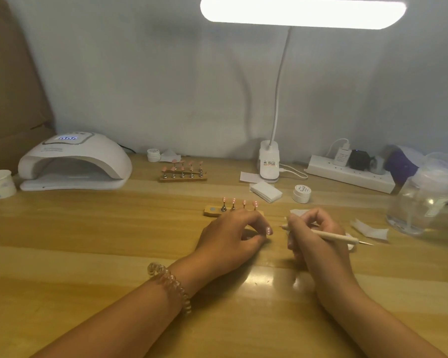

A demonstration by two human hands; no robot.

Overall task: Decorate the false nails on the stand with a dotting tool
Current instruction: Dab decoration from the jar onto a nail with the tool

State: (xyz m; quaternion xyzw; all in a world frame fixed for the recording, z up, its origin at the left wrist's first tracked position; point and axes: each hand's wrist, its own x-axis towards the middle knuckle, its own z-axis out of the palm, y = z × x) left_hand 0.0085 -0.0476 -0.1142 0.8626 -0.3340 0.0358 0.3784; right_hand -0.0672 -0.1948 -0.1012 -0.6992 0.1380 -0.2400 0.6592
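- The left hand (233, 235), in the middle of the frame, rests on the table (88, 254) with curled fingers. It seems to pinch one pink nail (269, 230) at its tips.
- The right hand (318, 236), just to the right, pinches the dotting tool (329, 234) like a pencil. The tool's left tip is close to the pink nail but not touching it.
- To do this well, I think both wrists should rest on the table, and the tip should tap lightly — no dragging.
- Just above the left hand sits the stand (212, 211), with four nails (233, 201) upright and one spot bare.
- Up and to the right, a small white jar (301, 193) is near — maybe for more paint.
- Farther up, left of the middle, sits a second stand (183, 175).
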